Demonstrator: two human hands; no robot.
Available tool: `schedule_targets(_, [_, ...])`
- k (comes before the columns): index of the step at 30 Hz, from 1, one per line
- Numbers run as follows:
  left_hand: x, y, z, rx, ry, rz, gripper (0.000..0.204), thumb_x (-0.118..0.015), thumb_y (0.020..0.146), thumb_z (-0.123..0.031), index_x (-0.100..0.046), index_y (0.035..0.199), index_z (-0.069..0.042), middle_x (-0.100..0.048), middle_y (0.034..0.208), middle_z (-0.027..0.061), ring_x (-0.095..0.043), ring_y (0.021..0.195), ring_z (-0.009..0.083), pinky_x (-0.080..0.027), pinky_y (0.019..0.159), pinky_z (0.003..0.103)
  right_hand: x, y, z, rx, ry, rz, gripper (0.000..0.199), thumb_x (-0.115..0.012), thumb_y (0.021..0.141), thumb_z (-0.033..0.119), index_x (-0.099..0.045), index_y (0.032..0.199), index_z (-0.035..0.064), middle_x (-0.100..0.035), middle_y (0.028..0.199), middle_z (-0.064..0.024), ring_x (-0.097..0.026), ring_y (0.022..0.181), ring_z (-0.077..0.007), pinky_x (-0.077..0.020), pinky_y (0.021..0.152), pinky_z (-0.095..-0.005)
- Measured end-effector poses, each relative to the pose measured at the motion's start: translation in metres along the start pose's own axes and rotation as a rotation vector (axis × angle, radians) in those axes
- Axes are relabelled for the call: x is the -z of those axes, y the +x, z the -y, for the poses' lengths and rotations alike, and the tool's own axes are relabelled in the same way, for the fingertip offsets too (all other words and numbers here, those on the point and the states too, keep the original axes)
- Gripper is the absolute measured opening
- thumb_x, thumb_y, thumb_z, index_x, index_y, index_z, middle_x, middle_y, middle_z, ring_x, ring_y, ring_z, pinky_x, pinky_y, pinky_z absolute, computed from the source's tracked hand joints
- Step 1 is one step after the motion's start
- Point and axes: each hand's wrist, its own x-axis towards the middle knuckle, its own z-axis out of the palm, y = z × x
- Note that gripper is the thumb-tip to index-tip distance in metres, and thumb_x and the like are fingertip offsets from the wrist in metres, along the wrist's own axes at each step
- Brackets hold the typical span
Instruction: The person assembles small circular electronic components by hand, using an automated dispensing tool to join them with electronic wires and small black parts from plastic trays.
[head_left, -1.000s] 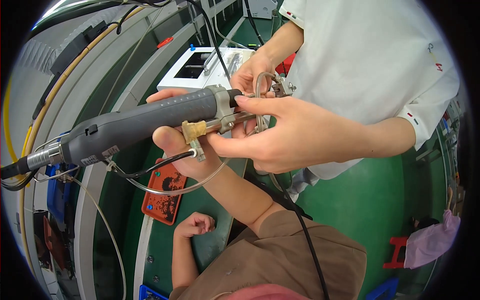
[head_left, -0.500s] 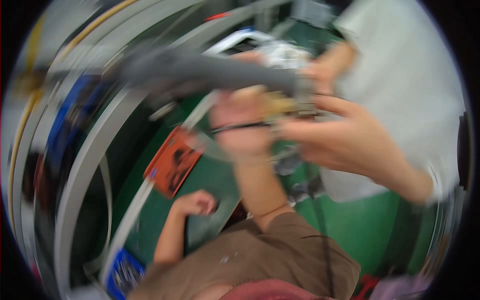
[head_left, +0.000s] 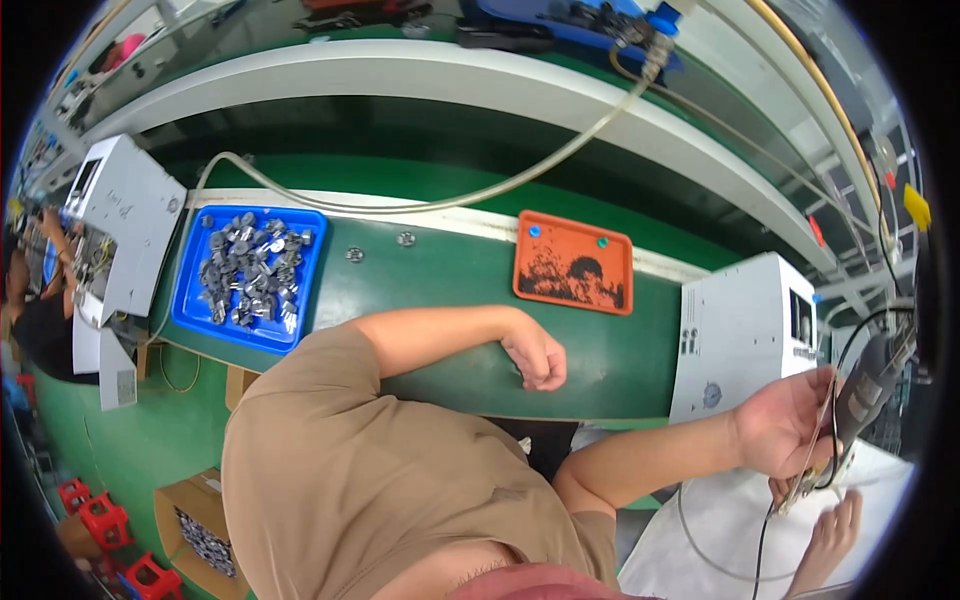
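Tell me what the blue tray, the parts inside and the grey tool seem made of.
Blue tray: probably smooth moulded plastic, by its even colour. Parts: likely shiny metal, by their silvery glints. Grey tool: apparently matte plastic housing, by its dull surface.

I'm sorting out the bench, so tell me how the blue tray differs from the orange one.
The blue tray holds a heap of chunky grey parts; the orange tray holds scattered fine black pieces. The blue tray looks larger and stands left of the orange tray. Both are shallow and rest on the green bench.
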Motion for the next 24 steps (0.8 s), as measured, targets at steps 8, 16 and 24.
schedule_targets(8, [0.003,-0.006,-0.001,0.063,0.098,-0.033,0.004,-0.064,0.078,-0.001,-0.061,0.081,-0.001,-0.059,0.075,0.0008,-0.056,0.072,0.0096,-0.045,0.067,0.026,-0.027,-0.014,-0.030,0.053,-0.026,-0.023,0.045,-0.066,0.099,0.032,-0.058,0.133,0.0028,-0.068,0.107,-0.0059,-0.062,0.106,-0.0215,-0.0437,0.106,-0.0454])
schedule_targets(16, [0.003,-0.005,0.005,0.034,0.074,-0.017,0.006,-0.065,0.079,-0.003,-0.063,0.084,-0.001,-0.058,0.076,-0.0007,-0.051,0.070,0.0074,-0.040,0.063,0.024,-0.040,-0.021,-0.013,0.083,-0.024,-0.197,0.056,-0.070,0.095,0.027,-0.046,0.137,-0.0021,-0.058,0.104,-0.0051,-0.058,0.104,-0.0183,-0.0418,0.109,-0.0426])
schedule_targets(24, [0.013,-0.009,0.012,0.029,0.075,-0.013,0.010,-0.063,0.074,-0.004,-0.063,0.083,0.000,-0.057,0.075,-0.0006,-0.048,0.066,0.0072,-0.037,0.059,0.024,-0.043,-0.018,-0.018,0.023,0.041,-0.119,0.051,-0.067,0.098,0.031,-0.052,0.137,0.0027,-0.059,0.093,-0.0025,-0.059,0.112,-0.0193,-0.0366,0.115,-0.0428])
